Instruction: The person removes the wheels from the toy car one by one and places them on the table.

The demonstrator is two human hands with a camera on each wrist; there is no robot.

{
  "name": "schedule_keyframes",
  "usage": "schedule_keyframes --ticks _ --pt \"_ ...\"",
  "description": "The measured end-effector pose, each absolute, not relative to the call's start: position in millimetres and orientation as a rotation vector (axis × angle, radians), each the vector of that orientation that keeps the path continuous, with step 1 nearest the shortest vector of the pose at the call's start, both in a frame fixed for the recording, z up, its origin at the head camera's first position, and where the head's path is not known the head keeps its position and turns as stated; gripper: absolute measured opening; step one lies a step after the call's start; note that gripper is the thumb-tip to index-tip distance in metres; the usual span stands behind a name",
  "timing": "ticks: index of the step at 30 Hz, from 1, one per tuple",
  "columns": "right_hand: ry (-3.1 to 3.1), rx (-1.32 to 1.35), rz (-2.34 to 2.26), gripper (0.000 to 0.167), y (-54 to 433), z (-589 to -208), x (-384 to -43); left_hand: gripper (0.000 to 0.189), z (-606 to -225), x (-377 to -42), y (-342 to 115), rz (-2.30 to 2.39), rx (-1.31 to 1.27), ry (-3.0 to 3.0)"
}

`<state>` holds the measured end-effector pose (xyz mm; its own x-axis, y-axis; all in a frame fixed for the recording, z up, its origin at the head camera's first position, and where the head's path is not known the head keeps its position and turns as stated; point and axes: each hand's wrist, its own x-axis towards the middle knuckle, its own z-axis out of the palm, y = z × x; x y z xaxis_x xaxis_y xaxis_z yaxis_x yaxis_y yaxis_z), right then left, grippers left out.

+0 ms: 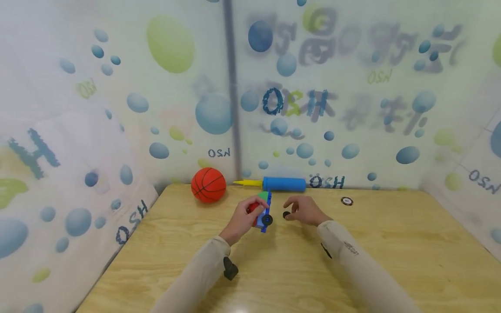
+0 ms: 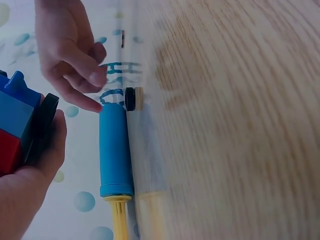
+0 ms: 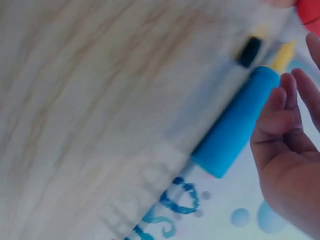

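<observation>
My left hand [image 1: 243, 218] holds a toy car [image 1: 263, 217] made of blue, red and green parts, with a black wheel on the side facing right. In the left wrist view the car [image 2: 19, 112] is cut off at the edge, and the left thumb [image 2: 59, 140] lies by its black wheel. A loose black wheel [image 2: 130, 99] stands on the table. Above that wheel hovers my right hand [image 1: 307, 210], its fingers loosely bent and holding nothing. The right wrist view has the same loose wheel [image 3: 249, 51] beyond the right hand [image 3: 287, 125].
A blue air pump [image 1: 284, 184] with a yellow nozzle lies along the back of the table [image 1: 305, 269], against the patterned wall. To its left sits an orange-red basketball [image 1: 208, 185]. A round poker chip [image 1: 347, 201] lies at the back right.
</observation>
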<state>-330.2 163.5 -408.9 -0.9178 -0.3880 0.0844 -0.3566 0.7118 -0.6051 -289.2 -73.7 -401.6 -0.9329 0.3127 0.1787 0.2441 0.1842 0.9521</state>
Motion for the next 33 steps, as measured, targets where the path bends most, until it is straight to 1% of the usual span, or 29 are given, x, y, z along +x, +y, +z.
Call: schedule_keyframes --ticks 7,13,24,33 --pt "2.713 -0.757 -1.258 0.027 163.4 -395.4 -304.8 0.016 -399.5 -288.3 -71.5 1.901 0.537 2.375" --pt "2.522 -0.798 -1.484 0.024 157.9 -386.5 -287.2 0.016 -399.6 -288.4 -68.9 1.906 0.506 2.379" --pt "2.419 -0.772 -1.586 0.031 146.2 -390.5 -281.8 0.024 -402.4 -288.3 -66.7 1.925 0.455 2.388" --pt "2.345 -0.800 -1.633 0.034 138.5 -392.1 -279.3 0.026 -401.4 -287.4 -64.5 1.935 0.449 2.382"
